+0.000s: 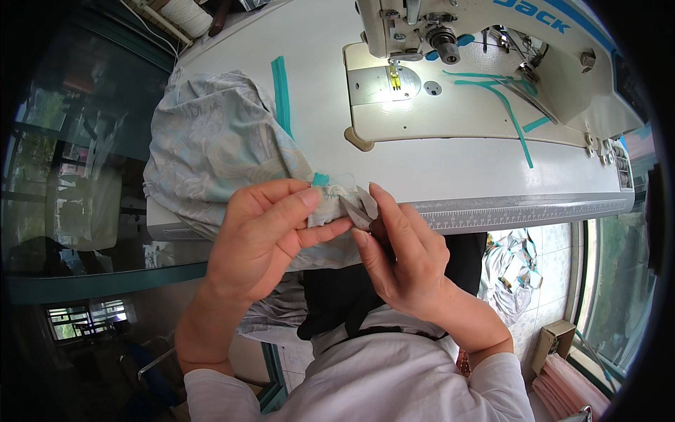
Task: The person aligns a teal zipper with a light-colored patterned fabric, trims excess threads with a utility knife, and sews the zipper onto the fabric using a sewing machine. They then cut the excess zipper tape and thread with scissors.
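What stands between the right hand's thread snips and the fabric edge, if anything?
Nothing visible: the open thread snips in the right hand sit directly at the fabric edge pinched by the left hand.

Passing room for your right hand (pixel 411 257) over the table (pixel 457 172), sewing machine (pixel 464 109) standing beyond, bunched cloth (pixel 211 130) blocking beyond your left hand (pixel 256 235)

The white worktable (pixel 316 77) supports a sewing machine (pixel 460 116) at far right. Patterned fabric (pixel 218 133) lies bunched at left, a teal strip (pixel 282 97) beside its right side. A ruler scale (pixel 527 207) lines the near edge.
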`<act>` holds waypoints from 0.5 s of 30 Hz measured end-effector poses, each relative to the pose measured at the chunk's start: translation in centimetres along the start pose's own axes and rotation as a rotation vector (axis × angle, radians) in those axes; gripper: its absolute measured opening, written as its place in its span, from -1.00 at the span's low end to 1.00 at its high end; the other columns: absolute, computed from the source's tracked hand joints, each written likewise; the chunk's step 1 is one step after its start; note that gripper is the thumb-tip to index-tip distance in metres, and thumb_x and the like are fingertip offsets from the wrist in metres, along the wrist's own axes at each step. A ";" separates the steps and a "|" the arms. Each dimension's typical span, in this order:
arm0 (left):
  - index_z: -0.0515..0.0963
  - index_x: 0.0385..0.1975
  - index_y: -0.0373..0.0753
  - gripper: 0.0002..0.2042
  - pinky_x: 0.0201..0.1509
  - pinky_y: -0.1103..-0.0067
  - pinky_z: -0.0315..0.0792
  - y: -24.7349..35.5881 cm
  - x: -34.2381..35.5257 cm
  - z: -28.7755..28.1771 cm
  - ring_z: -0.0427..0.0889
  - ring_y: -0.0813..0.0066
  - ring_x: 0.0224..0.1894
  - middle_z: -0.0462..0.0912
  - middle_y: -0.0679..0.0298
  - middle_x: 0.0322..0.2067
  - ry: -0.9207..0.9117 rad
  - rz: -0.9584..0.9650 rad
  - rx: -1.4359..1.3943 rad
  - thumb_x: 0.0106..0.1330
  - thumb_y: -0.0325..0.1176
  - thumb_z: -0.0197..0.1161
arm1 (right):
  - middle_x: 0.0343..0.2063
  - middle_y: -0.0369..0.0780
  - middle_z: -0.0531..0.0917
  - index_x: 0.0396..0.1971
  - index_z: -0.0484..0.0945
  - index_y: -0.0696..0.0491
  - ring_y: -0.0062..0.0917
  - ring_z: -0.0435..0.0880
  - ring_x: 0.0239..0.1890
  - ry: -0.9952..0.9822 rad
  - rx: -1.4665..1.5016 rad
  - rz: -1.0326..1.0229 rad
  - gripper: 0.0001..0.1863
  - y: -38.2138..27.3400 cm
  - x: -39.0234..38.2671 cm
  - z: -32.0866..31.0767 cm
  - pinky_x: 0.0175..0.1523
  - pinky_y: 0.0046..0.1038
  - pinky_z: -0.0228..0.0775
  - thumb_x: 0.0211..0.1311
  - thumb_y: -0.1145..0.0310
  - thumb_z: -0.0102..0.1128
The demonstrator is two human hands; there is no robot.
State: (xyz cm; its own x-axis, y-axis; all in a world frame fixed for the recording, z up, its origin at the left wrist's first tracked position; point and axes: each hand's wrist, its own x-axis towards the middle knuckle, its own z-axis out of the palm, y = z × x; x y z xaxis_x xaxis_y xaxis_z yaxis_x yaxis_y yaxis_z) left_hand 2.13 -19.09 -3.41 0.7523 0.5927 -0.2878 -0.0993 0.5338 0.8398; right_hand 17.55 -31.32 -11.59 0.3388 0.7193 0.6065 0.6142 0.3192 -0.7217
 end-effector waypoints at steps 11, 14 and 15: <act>0.58 -0.03 -0.53 -0.76 0.26 0.16 0.58 -0.1 0.1 -0.1 0.70 0.29 0.02 0.69 0.04 -0.05 0.014 -0.002 -0.003 0.54 -0.47 0.07 | -0.54 -0.22 0.49 0.23 0.50 0.27 -0.53 0.49 -0.60 0.001 -0.007 -0.006 -0.41 0.1 0.0 -0.3 -0.48 -0.55 0.35 0.15 0.59 0.41; 0.59 -0.04 -0.52 -0.77 0.25 0.16 0.59 0.0 0.1 0.0 0.71 0.30 0.01 0.70 0.06 -0.07 0.027 -0.006 0.005 0.54 -0.47 0.07 | -0.54 -0.22 0.49 0.22 0.51 0.27 -0.53 0.50 -0.59 -0.011 -0.001 -0.011 -0.41 0.0 0.2 -0.3 -0.48 -0.54 0.35 0.14 0.60 0.41; 0.59 -0.04 -0.51 -0.77 0.25 0.17 0.59 0.0 0.1 0.0 0.71 0.31 0.00 0.70 0.06 -0.07 0.032 -0.006 0.007 0.54 -0.47 0.07 | -0.54 -0.22 0.49 0.22 0.51 0.27 -0.53 0.50 -0.59 -0.016 0.001 -0.007 -0.41 0.0 0.2 -0.2 -0.49 -0.54 0.35 0.14 0.60 0.41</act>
State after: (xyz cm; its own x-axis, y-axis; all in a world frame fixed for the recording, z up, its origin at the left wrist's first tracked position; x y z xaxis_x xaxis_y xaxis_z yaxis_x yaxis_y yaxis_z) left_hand 2.20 -19.04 -3.42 0.7317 0.6084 -0.3072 -0.0902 0.5332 0.8412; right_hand 17.80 -31.31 -11.36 0.3228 0.7266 0.6065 0.6161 0.3251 -0.7174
